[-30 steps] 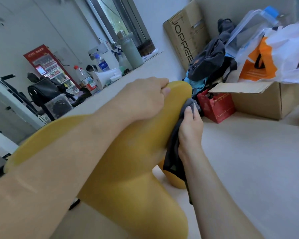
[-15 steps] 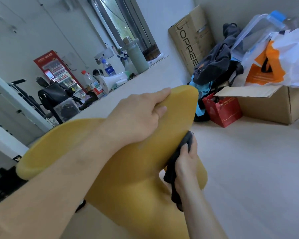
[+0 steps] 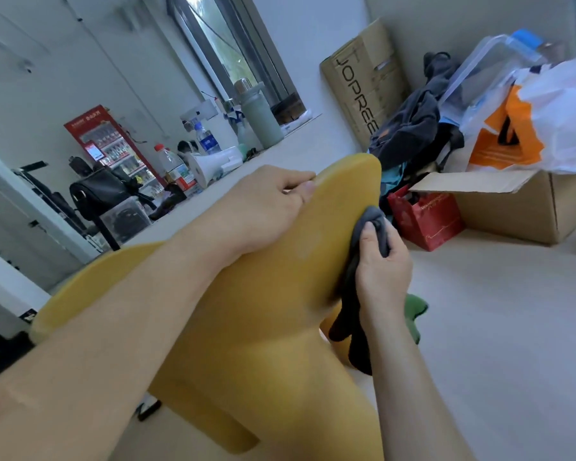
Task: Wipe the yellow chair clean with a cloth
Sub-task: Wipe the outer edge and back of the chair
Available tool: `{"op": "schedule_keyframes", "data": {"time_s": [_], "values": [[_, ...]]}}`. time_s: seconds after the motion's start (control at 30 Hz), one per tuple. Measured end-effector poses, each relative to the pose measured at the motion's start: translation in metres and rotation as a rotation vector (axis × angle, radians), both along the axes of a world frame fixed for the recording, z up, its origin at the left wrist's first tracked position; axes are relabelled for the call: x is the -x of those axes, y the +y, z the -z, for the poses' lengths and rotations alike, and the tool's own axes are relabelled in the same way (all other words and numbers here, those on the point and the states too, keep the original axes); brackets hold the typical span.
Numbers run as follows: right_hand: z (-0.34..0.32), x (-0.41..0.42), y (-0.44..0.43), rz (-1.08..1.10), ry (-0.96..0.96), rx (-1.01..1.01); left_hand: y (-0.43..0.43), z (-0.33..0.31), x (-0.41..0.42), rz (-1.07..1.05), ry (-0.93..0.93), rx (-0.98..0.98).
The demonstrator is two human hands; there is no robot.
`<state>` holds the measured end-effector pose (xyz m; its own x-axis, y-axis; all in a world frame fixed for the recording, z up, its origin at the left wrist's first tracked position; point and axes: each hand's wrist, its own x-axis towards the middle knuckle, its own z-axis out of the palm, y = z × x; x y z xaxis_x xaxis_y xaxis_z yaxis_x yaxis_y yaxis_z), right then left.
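The yellow chair (image 3: pixel 280 321) fills the middle of the head view, its moulded top edge pointing up and to the right. My left hand (image 3: pixel 263 204) grips that top edge, thumb on the near face and fingers curled over the rim. My right hand (image 3: pixel 379 264) is closed on a dark grey cloth (image 3: pixel 369 224) and presses it against the chair's right side just below the tip. The cloth's loose end hangs down behind my right wrist, and my left forearm hides much of the seat.
A red paper bag (image 3: pixel 426 217) and an open cardboard box (image 3: pixel 512 201) piled with clothes and plastic bags stand on the floor to the right. A green object (image 3: pixel 416 314) lies behind the chair. Bottles, a megaphone and a black bag line the long white surface behind (image 3: pixel 233 201).
My right hand with the cloth slid down the chair's right side, then came back up towards the tip. My left hand kept its hold on the top edge.
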<state>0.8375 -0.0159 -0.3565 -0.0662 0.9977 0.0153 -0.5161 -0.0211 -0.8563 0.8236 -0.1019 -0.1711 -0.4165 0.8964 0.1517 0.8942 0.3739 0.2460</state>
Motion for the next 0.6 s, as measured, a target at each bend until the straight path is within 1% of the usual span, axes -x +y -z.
{"op": "schedule_keyframes", "data": {"time_s": [0.07,0.1,0.13,0.17,0.2,0.23,0.27,0.3,0.33,0.4,0.43,0.47,0.5,0.53,0.6], "values": [[-0.009,-0.005,-0.017,0.044,-0.074,0.003,0.001,0.003,-0.002,-0.023,-0.068,-0.059],[-0.021,-0.007,-0.029,0.102,-0.074,-0.060,0.002,0.005,-0.003,-0.025,-0.072,-0.076],[-0.036,-0.009,-0.044,0.172,-0.049,-0.170,0.003,0.006,-0.003,-0.014,-0.087,-0.094],[-0.052,-0.010,-0.058,0.237,-0.029,-0.303,0.002,0.006,-0.002,-0.003,-0.139,-0.128],[-0.066,-0.009,-0.073,0.288,-0.048,-0.426,-0.001,0.006,-0.003,-0.002,-0.212,-0.169],[-0.076,-0.009,-0.083,0.334,-0.112,-0.514,-0.005,0.006,-0.001,-0.006,-0.286,-0.221],[-0.080,-0.009,-0.081,0.380,-0.182,-0.556,-0.008,0.005,0.000,-0.008,-0.298,-0.251],[-0.078,-0.007,-0.070,0.419,-0.218,-0.551,-0.011,0.005,0.000,-0.005,-0.260,-0.241],[-0.071,-0.004,-0.051,0.415,-0.201,-0.494,-0.013,0.004,-0.001,0.001,-0.189,-0.200],[-0.055,-0.001,-0.007,0.294,-0.074,-0.278,-0.014,0.007,-0.003,-0.043,-0.065,-0.157],[-0.049,-0.001,0.006,0.215,-0.007,-0.179,-0.014,0.007,-0.006,-0.056,-0.038,-0.159],[-0.047,0.000,0.004,0.169,0.044,-0.129,-0.013,0.008,-0.008,-0.058,-0.024,-0.167],[-0.048,0.000,-0.010,0.166,0.074,-0.151,-0.012,0.009,-0.009,-0.057,-0.016,-0.180],[-0.051,0.001,-0.034,0.179,0.089,-0.221,-0.012,0.009,-0.008,-0.052,-0.007,-0.193],[-0.058,0.004,-0.087,0.209,0.109,-0.420,-0.012,0.009,-0.008,-0.019,0.030,-0.210]]}}
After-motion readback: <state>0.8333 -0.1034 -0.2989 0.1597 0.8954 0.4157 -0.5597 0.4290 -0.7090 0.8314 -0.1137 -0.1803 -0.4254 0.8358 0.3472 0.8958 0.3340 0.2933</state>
